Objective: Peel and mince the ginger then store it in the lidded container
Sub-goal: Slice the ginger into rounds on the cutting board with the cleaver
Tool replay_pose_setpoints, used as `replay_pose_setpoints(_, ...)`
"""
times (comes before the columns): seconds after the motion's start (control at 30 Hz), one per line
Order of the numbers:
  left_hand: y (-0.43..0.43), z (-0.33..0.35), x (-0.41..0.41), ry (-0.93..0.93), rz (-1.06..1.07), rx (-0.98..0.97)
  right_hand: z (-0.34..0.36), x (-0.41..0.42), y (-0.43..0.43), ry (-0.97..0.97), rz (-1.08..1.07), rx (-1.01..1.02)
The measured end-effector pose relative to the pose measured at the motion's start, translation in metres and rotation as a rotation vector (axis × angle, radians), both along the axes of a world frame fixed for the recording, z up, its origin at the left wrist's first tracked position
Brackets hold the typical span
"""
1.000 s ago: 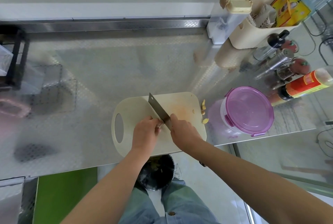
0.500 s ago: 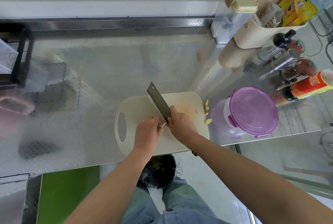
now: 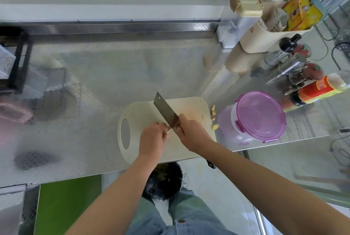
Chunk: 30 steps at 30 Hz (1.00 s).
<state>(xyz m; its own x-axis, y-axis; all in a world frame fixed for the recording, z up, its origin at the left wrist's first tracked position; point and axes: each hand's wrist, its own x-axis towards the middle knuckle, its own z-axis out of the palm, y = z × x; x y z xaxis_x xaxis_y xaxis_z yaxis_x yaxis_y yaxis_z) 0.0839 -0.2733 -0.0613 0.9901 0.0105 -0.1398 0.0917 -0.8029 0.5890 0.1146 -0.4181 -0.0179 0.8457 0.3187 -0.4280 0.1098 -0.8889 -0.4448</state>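
A cream cutting board (image 3: 144,113) with an oval handle hole lies at the steel counter's front edge. My left hand (image 3: 152,140) holds a small pale piece of ginger (image 3: 168,130) down on the board; most of the piece is hidden by my fingers. My right hand (image 3: 191,134) grips a steel cleaver (image 3: 166,112), its blade edge right beside the ginger and my left fingertips. Several ginger bits (image 3: 214,113) lie at the board's right edge. A clear container with a purple clip lid (image 3: 260,115) stands closed to the right.
Sauce bottles, shakers (image 3: 284,68) and a cream caddy (image 3: 265,39) crowd the back right of the counter (image 3: 113,75). A black rack (image 3: 17,60) stands at the far left. A black waste bin (image 3: 162,180) sits on the floor under the counter edge.
The cleaver and both hands stay at the same spot on the board, with only small shifts of the blade beside the ginger.
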Motion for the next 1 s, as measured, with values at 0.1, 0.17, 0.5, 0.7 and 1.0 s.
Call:
replay_pose_setpoints(0.1, 0.0, 0.0, 0.001, 0.0, -0.002, 0.007, -0.001, -0.003, 0.0, -0.012, 0.002, -0.035)
replay_pose_setpoints(0.17, 0.0, -0.001, 0.001, -0.002, -0.004, 0.01, -0.002, -0.004, -0.001, -0.017, 0.002, -0.053)
replay_pose_setpoints(0.5, 0.0, 0.0, 0.002, -0.008, 0.002, -0.002, -0.001, -0.007, -0.003, -0.001, -0.003, -0.08)
replay_pose_setpoints(0.7, 0.0, 0.001, 0.002, -0.006, -0.009, -0.002, 0.005, -0.007, -0.002, 0.028, -0.001, -0.1)
replay_pose_setpoints(1.0, -0.001, 0.002, 0.004, -0.012, -0.019, 0.034, -0.002, -0.007, 0.012, 0.048, -0.031, -0.127)
